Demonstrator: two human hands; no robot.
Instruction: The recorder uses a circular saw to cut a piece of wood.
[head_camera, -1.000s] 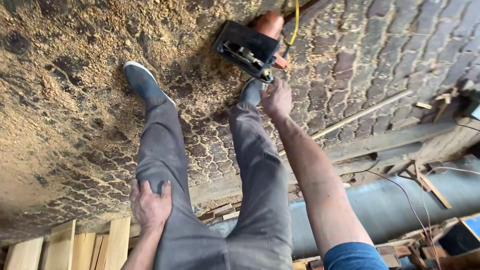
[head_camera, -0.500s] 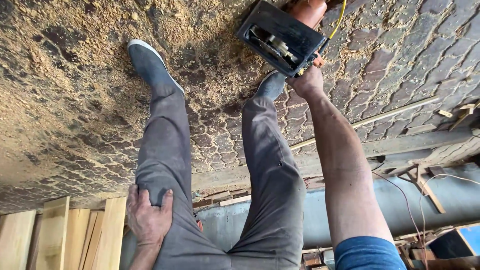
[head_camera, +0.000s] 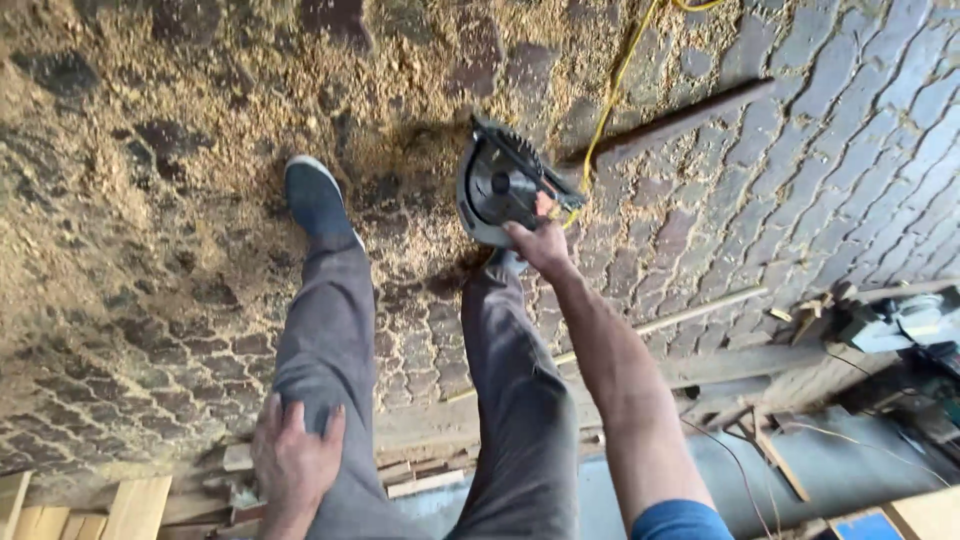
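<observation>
My right hand (head_camera: 541, 245) reaches down and grips a hand-held circular saw (head_camera: 503, 184), lifted off the paving with its round blade guard and blade facing me. A yellow power cord (head_camera: 612, 90) runs from the saw up to the top edge. My left hand (head_camera: 293, 462) rests flat on my left thigh, fingers spread on the grey trouser leg. Both my legs in grey trousers and dark blue shoes (head_camera: 316, 197) stand on cobbles covered in sawdust.
A long wooden slat (head_camera: 668, 126) lies on the cobbles behind the saw. Planks and thin strips (head_camera: 700, 312) lie at right, with tools (head_camera: 893, 325) at the right edge. Pale boards (head_camera: 130, 508) and offcuts sit at the bottom left. Sawdust (head_camera: 130, 180) covers the left paving.
My right hand took hold of the saw and lifted it, tipping it from base-plate up to blade side facing me. The view shifted. My left hand stayed on the thigh.
</observation>
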